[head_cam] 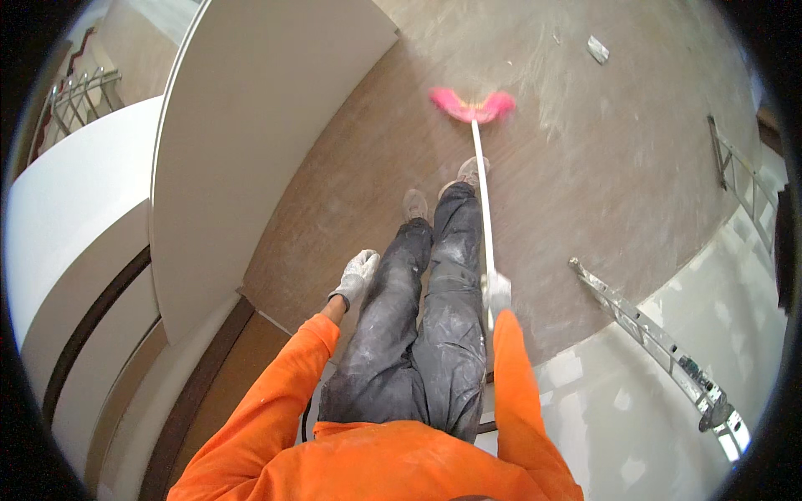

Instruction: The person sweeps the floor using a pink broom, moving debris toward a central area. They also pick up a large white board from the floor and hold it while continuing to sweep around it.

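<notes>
My right hand [499, 291], in a pale work glove, is closed around the lower part of a white broom handle [482, 188] beside my right thigh. The handle runs forward past my right shoe to a pink broom head [473, 108], blurred, on the dusty floor [376, 163]. My left hand [361, 270], also gloved in white with a dark cuff, hangs by my left thigh with curled fingers. No object shows in it, though the palm side is hidden.
A low partition wall [244, 125] curves along the left. On the right, an aluminium ladder [651, 338] leans near a wall with filler patches [626, 401], and another ladder [742, 181] stands beyond. A small pale scrap [598, 50] lies ahead on the floor.
</notes>
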Available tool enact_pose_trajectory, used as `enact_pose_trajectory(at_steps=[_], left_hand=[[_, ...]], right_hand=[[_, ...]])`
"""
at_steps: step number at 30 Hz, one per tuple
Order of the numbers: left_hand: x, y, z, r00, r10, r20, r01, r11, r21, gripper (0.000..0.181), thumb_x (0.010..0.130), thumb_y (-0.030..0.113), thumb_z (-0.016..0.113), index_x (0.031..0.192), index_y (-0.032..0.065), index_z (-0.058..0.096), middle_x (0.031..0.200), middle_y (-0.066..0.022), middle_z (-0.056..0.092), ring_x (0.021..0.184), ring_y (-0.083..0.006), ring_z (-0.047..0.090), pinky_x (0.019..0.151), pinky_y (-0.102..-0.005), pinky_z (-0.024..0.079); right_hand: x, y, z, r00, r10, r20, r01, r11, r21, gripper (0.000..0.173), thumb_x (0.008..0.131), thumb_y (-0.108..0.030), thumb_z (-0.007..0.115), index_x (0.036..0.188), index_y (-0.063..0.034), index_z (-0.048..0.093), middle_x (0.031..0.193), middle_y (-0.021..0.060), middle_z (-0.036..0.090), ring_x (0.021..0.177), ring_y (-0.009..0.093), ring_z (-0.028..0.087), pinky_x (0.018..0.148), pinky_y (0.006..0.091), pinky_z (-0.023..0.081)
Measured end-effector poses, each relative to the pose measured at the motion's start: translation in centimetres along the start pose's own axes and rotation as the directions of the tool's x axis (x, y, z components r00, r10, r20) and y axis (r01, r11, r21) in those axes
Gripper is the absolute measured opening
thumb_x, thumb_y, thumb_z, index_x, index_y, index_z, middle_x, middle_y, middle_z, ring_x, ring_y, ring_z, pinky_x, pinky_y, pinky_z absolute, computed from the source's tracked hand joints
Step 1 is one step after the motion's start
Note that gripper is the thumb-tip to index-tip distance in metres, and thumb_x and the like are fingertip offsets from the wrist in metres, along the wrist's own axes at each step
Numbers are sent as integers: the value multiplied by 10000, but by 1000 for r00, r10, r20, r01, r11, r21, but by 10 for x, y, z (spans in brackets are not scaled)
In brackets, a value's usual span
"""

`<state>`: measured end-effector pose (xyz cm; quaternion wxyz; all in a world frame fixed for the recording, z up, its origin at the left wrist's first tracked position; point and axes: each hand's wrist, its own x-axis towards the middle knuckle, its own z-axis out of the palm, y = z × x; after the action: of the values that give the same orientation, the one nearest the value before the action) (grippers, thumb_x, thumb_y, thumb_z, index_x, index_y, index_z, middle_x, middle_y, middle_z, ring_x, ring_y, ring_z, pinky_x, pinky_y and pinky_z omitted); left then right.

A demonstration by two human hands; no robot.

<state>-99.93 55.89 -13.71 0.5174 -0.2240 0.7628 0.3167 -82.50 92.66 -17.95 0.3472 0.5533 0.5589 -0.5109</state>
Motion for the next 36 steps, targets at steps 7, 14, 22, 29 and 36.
enact_pose_trajectory(at_steps=[7, 14, 22, 29, 36], left_hand=[[2, 93, -5, 982, 150, -115, -153, 988, -20, 400, 1006, 316, 536, 1255, 17, 627, 1146, -147, 698, 1026, -251, 665, 920, -367, 504], [11, 181, 31, 983, 179, -37, -181, 933, -310, 386, 1014, 295, 539, 1275, 22, 616, 1104, -101, 685, 924, -188, 641, 870, -346, 508], [7, 180, 63, 992, 126, 28, -115, 963, -245, 346, 1031, 274, 522, 1245, 19, 620, 1003, -83, 681, 884, -180, 632, 831, -329, 504], [7, 201, 41, 990, 143, 4, -131, 919, -371, 326, 1040, 260, 512, 1231, 21, 622, 979, -35, 669, 838, -145, 609, 786, -297, 497], [17, 269, 14, 958, 184, 221, 72, 590, -804, 384, 1064, 332, 505, 1298, 33, 561, 1111, -53, 671, 875, -141, 632, 802, -305, 521]], right_hand=[[55, -177, -35, 854, -498, -149, 447, 850, -281, 351, 1017, -320, 463, 938, -45, 666, 772, 203, 629, 750, 403, 621, 697, 483, 482], [-103, -86, -95, 962, -232, -141, 140, 868, -476, 363, 1015, -331, 515, 903, -8, 639, 781, 239, 611, 778, 423, 611, 689, 487, 461], [-112, -15, -122, 971, -116, -209, -35, 795, -605, 480, 993, -459, 549, 898, 0, 654, 850, 271, 652, 841, 468, 630, 734, 539, 467], [55, -181, -40, 926, -336, -172, 300, 931, -207, 355, 1027, -341, 530, 960, -11, 641, 830, 218, 631, 767, 360, 598, 702, 460, 467], [-71, -335, -8, 975, -176, 134, 113, 917, 382, 329, 1069, -374, 445, 1093, -94, 615, 593, -49, 424, 432, 69, 396, 384, 251, 323]])
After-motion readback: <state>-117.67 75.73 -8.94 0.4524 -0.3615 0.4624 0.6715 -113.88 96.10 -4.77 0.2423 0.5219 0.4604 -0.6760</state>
